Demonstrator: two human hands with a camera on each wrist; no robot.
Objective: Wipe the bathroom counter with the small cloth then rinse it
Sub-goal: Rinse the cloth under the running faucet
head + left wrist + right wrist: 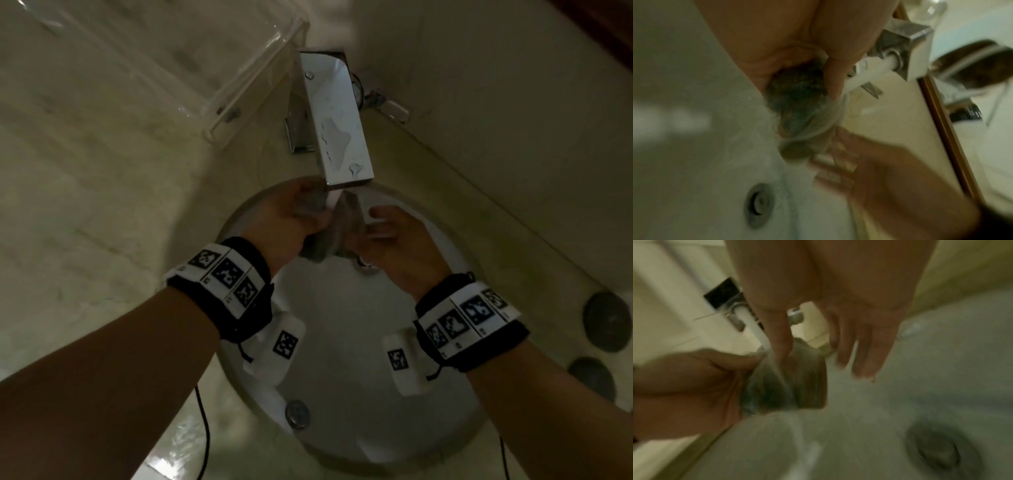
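A small grey cloth (325,240) hangs bunched over the white sink basin (342,342), under water running from the chrome faucet (339,120). My left hand (294,219) grips the cloth from the left, fingers curled round it. In the left wrist view the cloth (797,100) bulges out of the left hand (793,48). My right hand (387,229) is beside the cloth with straight fingers. In the right wrist view, the right hand (838,337) has its thumb on the cloth (789,386) and its other fingers spread apart from it.
The beige stone counter (85,205) surrounds the basin. A clear acrylic stand (239,68) sits at the back left. Two dark round objects (613,322) lie on the counter at the right. The drain (941,449) is below the hands. A wood-framed mirror (941,129) stands behind the faucet.
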